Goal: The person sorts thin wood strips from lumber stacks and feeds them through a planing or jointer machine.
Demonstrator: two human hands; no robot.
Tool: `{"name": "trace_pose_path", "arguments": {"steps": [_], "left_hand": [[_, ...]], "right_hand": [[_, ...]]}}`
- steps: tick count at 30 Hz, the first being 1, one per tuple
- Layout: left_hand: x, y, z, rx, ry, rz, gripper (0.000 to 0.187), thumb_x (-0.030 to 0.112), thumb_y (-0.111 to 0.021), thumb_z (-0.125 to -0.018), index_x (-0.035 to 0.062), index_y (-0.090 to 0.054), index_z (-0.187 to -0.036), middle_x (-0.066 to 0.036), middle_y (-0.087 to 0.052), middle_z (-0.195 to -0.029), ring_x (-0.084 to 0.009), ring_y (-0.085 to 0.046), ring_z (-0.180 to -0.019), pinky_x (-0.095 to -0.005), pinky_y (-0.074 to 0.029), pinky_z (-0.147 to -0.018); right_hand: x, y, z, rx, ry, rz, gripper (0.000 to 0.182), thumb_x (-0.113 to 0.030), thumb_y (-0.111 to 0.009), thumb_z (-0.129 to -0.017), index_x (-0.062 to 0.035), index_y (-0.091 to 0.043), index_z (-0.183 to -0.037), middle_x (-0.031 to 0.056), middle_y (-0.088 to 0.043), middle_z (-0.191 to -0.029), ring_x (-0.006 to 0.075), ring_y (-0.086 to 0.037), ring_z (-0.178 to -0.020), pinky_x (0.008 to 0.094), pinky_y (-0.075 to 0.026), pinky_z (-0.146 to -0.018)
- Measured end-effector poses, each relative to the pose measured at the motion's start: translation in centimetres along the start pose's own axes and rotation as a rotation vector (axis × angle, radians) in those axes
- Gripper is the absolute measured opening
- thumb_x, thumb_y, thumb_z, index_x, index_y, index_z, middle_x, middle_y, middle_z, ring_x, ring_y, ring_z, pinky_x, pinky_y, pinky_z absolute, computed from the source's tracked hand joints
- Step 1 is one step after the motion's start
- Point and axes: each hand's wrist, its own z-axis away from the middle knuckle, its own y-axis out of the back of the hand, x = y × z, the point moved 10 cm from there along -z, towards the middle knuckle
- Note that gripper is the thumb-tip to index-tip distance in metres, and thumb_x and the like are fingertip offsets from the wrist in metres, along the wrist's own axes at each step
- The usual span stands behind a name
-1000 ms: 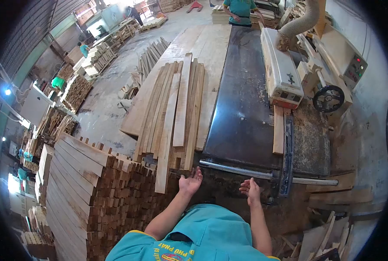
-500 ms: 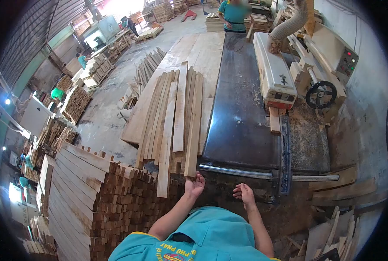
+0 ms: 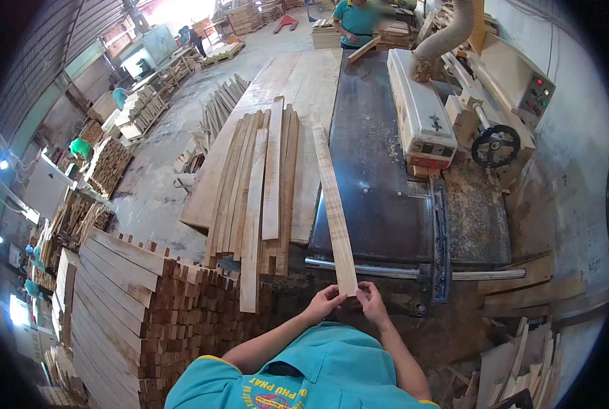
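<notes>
A long wooden strip (image 3: 334,208) slants across the left edge of the dark machine table (image 3: 379,177), its near end reaching past the metal bar toward my body. My left hand (image 3: 326,301) pinches the left side of that near end. On the opposite side, my right hand (image 3: 370,300) grips the same end with curled fingers. Left of the strip, several more wooden strips (image 3: 253,184) lie side by side on a pale wooden board (image 3: 304,82), one jutting out nearer to me.
The white saw housing (image 3: 424,116) with a hose and black handwheel (image 3: 495,146) stands on the right. A metal bar (image 3: 386,271) crosses the table's near edge. Stacked lumber (image 3: 175,327) fills the lower left. A co-worker (image 3: 354,24) stands at the far end beside another wood piece (image 3: 364,49).
The rightmost strip has left the pile and moved right onto the machine table. My right hand has joined my left at its near end. The piece at the saw housing has mostly disappeared inside.
</notes>
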Motion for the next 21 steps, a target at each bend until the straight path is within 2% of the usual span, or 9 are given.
{"name": "trace_pose_path", "arguments": {"steps": [2, 4, 6, 9, 11, 14, 15, 18, 21], "left_hand": [[-0.1, -0.4, -0.6, -0.026, 0.033, -0.031, 0.046, 0.033, -0.069, -0.099, 0.0032, -0.060, -0.134, -0.006, -0.069, -0.117, -0.0115, -0.064, -0.101, -0.0286, -0.053, -0.082], [0.8, 0.2, -2.3, 0.006, -0.033, -0.378, 0.051, 0.037, -0.067, -0.099, 0.0008, -0.060, -0.134, -0.009, -0.071, -0.112, -0.0144, -0.065, -0.098, -0.0314, -0.053, -0.084], [0.7, 1.1, -5.5, 0.072, -0.061, -0.324, 0.054, 0.039, -0.066, -0.099, -0.0013, -0.060, -0.133, -0.009, -0.071, -0.102, -0.0166, -0.065, -0.092, -0.0329, -0.053, -0.084], [1.6, 0.8, -10.1, 0.092, -0.088, -0.397, 0.060, 0.039, -0.068, -0.098, -0.0025, -0.053, -0.139, -0.009, -0.068, -0.095, -0.0165, -0.064, -0.088, -0.0336, -0.053, -0.077], [3.5, -0.3, -11.5, 0.229, -0.116, -0.297, 0.070, 0.035, -0.069, -0.097, -0.0058, -0.038, -0.145, -0.011, -0.065, -0.093, -0.0188, -0.063, -0.083, -0.0350, -0.052, -0.071], [2.7, -5.3, -14.5, 0.008, -0.348, -0.546, 0.073, 0.030, -0.068, -0.098, -0.0085, -0.028, -0.145, -0.015, -0.064, -0.094, -0.0223, -0.063, -0.080, -0.0361, -0.052, -0.069], [1.4, -7.2, -14.0, -0.040, -0.249, -0.643, 0.069, 0.028, -0.066, -0.098, -0.0100, -0.027, -0.141, -0.020, -0.066, -0.098, -0.0270, -0.066, -0.083, -0.0384, -0.055, -0.072], [2.3, -13.1, -10.6, -0.217, -0.340, -0.681, 0.068, 0.027, -0.065, -0.099, -0.0101, -0.026, -0.141, -0.024, -0.067, -0.104, -0.0314, -0.069, -0.090, -0.0407, -0.056, -0.077], [1.2, -17.0, -11.0, -0.308, -0.285, -0.715, 0.083, 0.025, -0.063, -0.099, -0.0136, -0.010, -0.150, -0.027, -0.067, -0.107, -0.0370, -0.070, -0.097, -0.0424, -0.056, -0.081]], "right_hand": [[0.8, 1.7, 0.9, 0.076, -0.048, -0.151, 0.035, -0.021, -0.063, -0.102, -0.0004, -0.054, -0.130, 0.0117, -0.070, -0.107, 0.0173, -0.067, -0.098, 0.0315, -0.053, -0.086], [1.3, 4.0, 2.6, 0.159, -0.045, -0.194, 0.034, -0.017, -0.064, -0.101, 0.0006, -0.054, -0.128, 0.0114, -0.070, -0.106, 0.0166, -0.066, -0.096, 0.0308, -0.052, -0.085], [0.2, 7.9, 5.6, 0.344, 0.103, -0.012, 0.030, -0.016, -0.062, -0.101, 0.0004, -0.057, -0.125, 0.0105, -0.070, -0.105, 0.0155, -0.066, -0.096, 0.0308, -0.052, -0.086], [0.8, 12.0, 11.4, 0.471, 0.101, 0.083, 0.024, -0.016, -0.061, -0.101, -0.0005, -0.062, -0.119, 0.0089, -0.069, -0.103, 0.0156, -0.064, -0.098, 0.0320, -0.051, -0.086], [3.7, 15.0, 16.0, 0.607, 0.072, 0.130, 0.018, -0.016, -0.061, -0.100, -0.0009, -0.068, -0.107, 0.0058, -0.069, -0.102, 0.0136, -0.063, -0.094, 0.0299, -0.050, -0.086], [5.0, 16.5, 23.7, 0.712, -0.034, 0.110, 0.019, -0.016, -0.057, -0.103, -0.0020, -0.065, -0.112, 0.0075, -0.068, -0.100, 0.0181, -0.063, -0.098, 0.0346, -0.050, -0.089], [6.3, 16.7, 25.8, 0.743, -0.036, 0.102, 0.019, -0.016, -0.057, -0.103, -0.0020, -0.065, -0.112, 0.0075, -0.068, -0.100, 0.0181, -0.063, -0.098, 0.0346, -0.050, -0.089], [9.6, 16.4, 31.4, 0.906, -0.050, -0.156, 0.018, -0.015, -0.056, -0.103, -0.0026, -0.064, -0.113, 0.0067, -0.067, -0.101, 0.0156, -0.062, -0.093, 0.0323, -0.051, -0.083], [12.2, 13.4, 35.1, 1.007, -0.216, -0.448, 0.018, -0.017, -0.056, -0.103, -0.0029, -0.062, -0.114, 0.0054, -0.065, -0.101, 0.0124, -0.061, -0.087, 0.0283, -0.050, -0.075]]}}
